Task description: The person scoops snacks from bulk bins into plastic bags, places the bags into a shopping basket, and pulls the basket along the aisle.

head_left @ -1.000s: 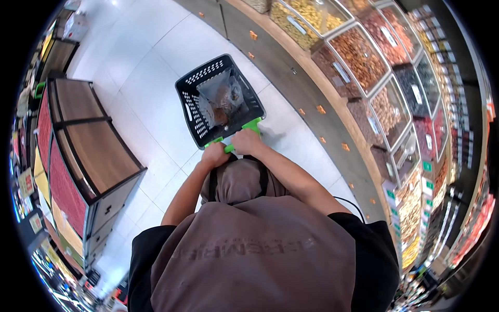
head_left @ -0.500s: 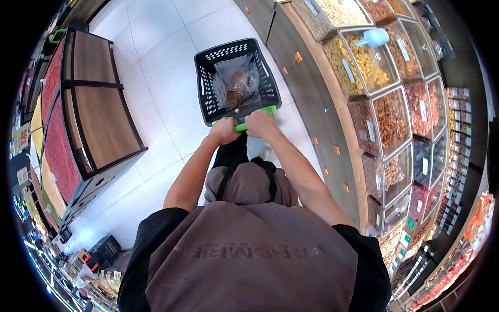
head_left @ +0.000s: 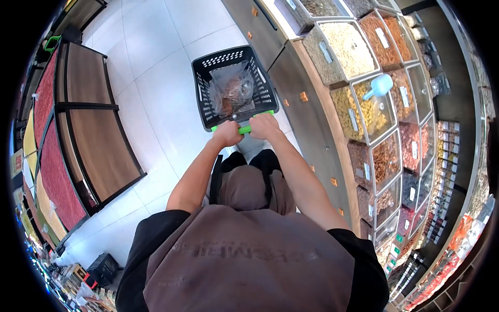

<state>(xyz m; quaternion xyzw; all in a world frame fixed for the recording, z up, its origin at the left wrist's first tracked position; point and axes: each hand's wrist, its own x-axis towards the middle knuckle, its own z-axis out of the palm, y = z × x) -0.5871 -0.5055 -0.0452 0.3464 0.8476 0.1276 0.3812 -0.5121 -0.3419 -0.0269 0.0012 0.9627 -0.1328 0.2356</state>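
Note:
Both hands grip the green handle (head_left: 245, 130) on the near side of a black perforated basket (head_left: 201, 93). My left hand (head_left: 227, 133) is closed round its left part, and my right hand (head_left: 264, 126) is closed round its right part. A short green stretch shows between the two fists. Inside the basket lie clear plastic bags (head_left: 232, 89) with brown contents that I cannot make out. The basket is out in front of me, above the pale tiled floor (head_left: 156, 78).
Along the right runs a wooden-edged counter (head_left: 332, 119) with clear bins of dried foods (head_left: 385, 153). A light blue scoop (head_left: 381, 86) rests on one bin. At left stands a dark-framed wooden display (head_left: 96, 151). A black box (head_left: 103, 269) is at lower left.
The counter and bins have shifted down and nearer in view, with more bins showing at the top. The basket is more upright than a second ago. Both hands stay on the handle.

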